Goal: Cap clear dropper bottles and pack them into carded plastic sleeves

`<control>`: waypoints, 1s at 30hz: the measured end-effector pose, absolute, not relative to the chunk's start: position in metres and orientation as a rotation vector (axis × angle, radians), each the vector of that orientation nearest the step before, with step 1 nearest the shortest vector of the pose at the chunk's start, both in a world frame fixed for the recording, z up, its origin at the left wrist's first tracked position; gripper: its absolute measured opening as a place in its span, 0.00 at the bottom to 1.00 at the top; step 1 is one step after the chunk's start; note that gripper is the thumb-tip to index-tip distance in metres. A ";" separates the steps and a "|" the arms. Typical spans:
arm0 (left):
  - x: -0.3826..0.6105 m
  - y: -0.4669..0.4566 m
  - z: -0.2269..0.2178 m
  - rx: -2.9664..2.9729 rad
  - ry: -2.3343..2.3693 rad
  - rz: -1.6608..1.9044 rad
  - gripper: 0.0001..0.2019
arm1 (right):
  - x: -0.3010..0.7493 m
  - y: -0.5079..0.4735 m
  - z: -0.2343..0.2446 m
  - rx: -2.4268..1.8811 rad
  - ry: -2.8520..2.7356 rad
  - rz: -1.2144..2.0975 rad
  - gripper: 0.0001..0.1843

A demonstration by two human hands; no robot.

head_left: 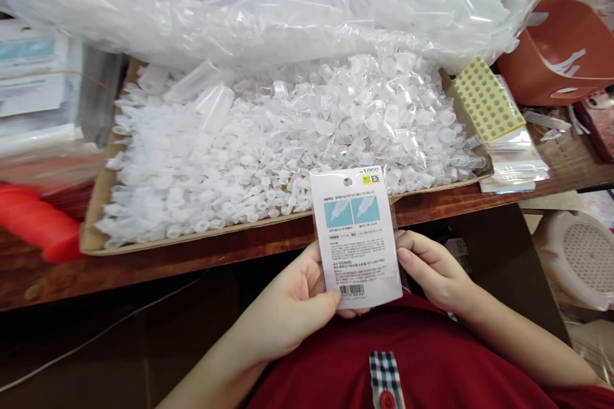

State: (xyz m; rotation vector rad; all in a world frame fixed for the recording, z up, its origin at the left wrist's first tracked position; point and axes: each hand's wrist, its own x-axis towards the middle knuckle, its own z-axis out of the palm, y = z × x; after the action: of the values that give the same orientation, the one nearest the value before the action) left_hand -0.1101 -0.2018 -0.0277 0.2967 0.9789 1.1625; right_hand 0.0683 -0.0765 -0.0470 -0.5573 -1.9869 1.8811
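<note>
A flat packet point(359, 255) with a white printed card in clear film faces me just in front of the table edge. Its card carries two blue pictures, small text, a barcode and a yellow sticker at the top. My left hand point(292, 307) grips its lower left corner, thumb on the front and fingers behind. At its right edge, my right hand point(434, 268) has thumb and fingers closed on the packet's side; some fingertips are hidden. Beyond the packet lies a shallow cardboard tray point(249, 225) full of small translucent plastic nozzles point(259, 185) and ribbed caps point(398, 121).
A large clear bag point(268, 6) of plastic tubes lies behind the tray. On the right are a yellow sticker sheet point(487, 99), clear sleeves point(515, 166) and a brown bin point(575, 45). Stacked packets point(33, 70) and a red object point(38, 220) are left.
</note>
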 end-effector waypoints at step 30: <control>-0.101 -0.200 -0.015 0.246 0.973 1.266 0.22 | 0.071 -0.082 -0.038 -0.459 -2.020 1.608 0.12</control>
State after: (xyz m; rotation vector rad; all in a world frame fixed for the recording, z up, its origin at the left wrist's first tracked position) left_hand -0.1011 -0.2001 -0.0146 0.2458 0.9725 1.2657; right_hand 0.0711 -0.0818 -0.0383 -0.4593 -2.0204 1.6083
